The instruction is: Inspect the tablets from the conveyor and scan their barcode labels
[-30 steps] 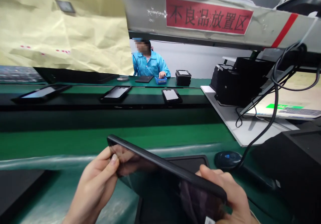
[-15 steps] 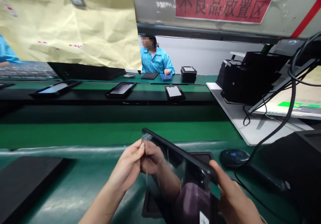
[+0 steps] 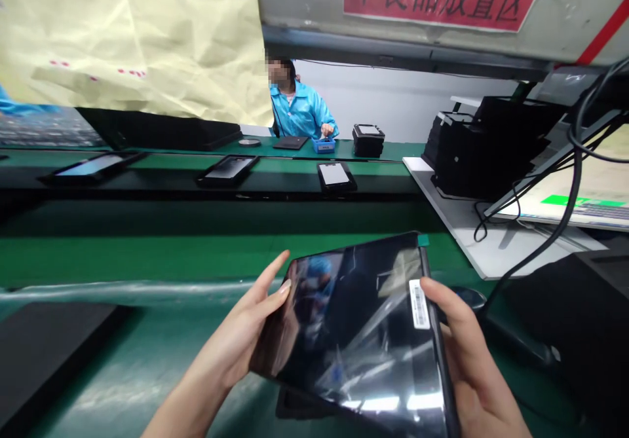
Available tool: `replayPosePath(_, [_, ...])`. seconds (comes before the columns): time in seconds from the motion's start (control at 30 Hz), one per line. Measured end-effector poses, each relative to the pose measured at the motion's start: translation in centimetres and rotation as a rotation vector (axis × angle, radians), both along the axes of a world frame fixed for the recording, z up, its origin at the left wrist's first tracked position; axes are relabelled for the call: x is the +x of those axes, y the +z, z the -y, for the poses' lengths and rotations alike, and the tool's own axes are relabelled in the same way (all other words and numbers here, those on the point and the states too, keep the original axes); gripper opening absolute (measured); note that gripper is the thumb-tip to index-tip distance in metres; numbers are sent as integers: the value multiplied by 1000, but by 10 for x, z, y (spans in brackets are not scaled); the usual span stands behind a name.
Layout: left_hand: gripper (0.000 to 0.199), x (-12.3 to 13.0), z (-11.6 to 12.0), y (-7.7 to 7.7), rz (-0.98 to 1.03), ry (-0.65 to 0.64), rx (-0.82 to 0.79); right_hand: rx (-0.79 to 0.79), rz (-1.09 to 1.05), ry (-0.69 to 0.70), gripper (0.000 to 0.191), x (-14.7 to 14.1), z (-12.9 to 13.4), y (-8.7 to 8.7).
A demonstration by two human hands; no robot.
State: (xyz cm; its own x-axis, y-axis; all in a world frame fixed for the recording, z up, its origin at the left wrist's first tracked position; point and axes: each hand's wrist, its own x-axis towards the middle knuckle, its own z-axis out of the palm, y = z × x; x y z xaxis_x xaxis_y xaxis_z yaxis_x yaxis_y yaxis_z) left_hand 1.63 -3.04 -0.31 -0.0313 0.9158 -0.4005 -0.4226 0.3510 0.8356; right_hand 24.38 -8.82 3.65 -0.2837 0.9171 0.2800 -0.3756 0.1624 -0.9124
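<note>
Between my two hands is a black tablet (image 3: 358, 333), tilted above the bench, its glossy front facing me. A white barcode label (image 3: 419, 304) sits near its right edge, and a small green tab (image 3: 423, 240) marks the top right corner. My left hand (image 3: 250, 327) grips the left edge, thumb on the front. On the right edge my right hand (image 3: 472, 353) closes, its thumb beside the label and its other fingers mostly behind. Beneath the tablet, a dark tray (image 3: 299, 406) shows only in part on the green bench mat (image 3: 162, 366).
A black flat case (image 3: 54, 359) lies at left. Black trays with screens, such as this one (image 3: 337, 176), rest along the far line. To the right are a mouse (image 3: 472, 299), cables (image 3: 540, 255) and a stack of black trays (image 3: 472, 156). A co-worker (image 3: 302, 110) sits opposite.
The tablet has turned from a steep slant so that its front now faces me more fully. My right hand has shifted up slightly along with it; the left still holds the left edge.
</note>
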Motion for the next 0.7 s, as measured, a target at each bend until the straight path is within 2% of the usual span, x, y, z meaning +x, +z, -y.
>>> replayPosePath(0.1, [87,2,8,16,-73,-11,-12,-120,-68,-83,35,-2,-6,2])
replayPosePath(0.17, [83,4,14,25,-68,16,-6,-186,-102,-120,43,0,-11,-2])
replayPosePath(0.23, [77,2,18,29,-66,54,3,-183,-118,-150,53,4,-16,-8])
replayPosePath(0.3, [73,-5,19,30,-106,73,14,-146,-95,-184,60,9,-22,-14])
replayPosePath(0.4, [73,-21,18,24,-191,18,1,-44,6,-244,71,15,-29,-19])
replayPosePath(0.5, [69,-28,18,21,-205,-19,-25,51,74,-247,72,18,-31,-20])
replayPosePath(0.7, [68,-20,21,22,-126,56,19,12,56,-211,75,18,-29,-24])
